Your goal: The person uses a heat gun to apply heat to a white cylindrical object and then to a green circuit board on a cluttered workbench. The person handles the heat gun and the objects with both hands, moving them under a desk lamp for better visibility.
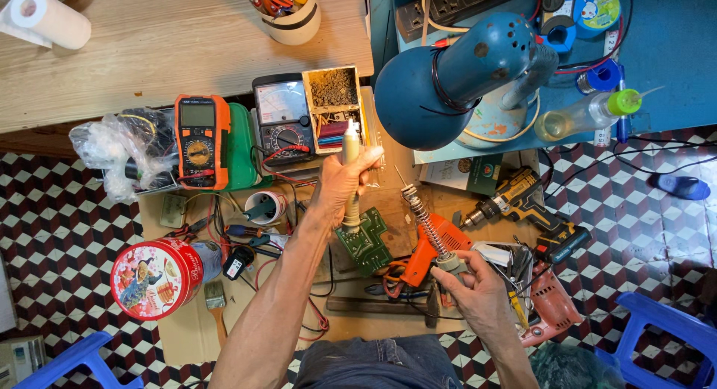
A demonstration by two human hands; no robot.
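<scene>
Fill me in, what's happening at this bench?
A person sits over a cluttered floor workspace. The left hand holds a pale pen-shaped tool upright on a green circuit board. The right hand grips a soldering iron in its coiled spring holder. Two multimeters lie beyond, under a blue desk lamp.
</scene>
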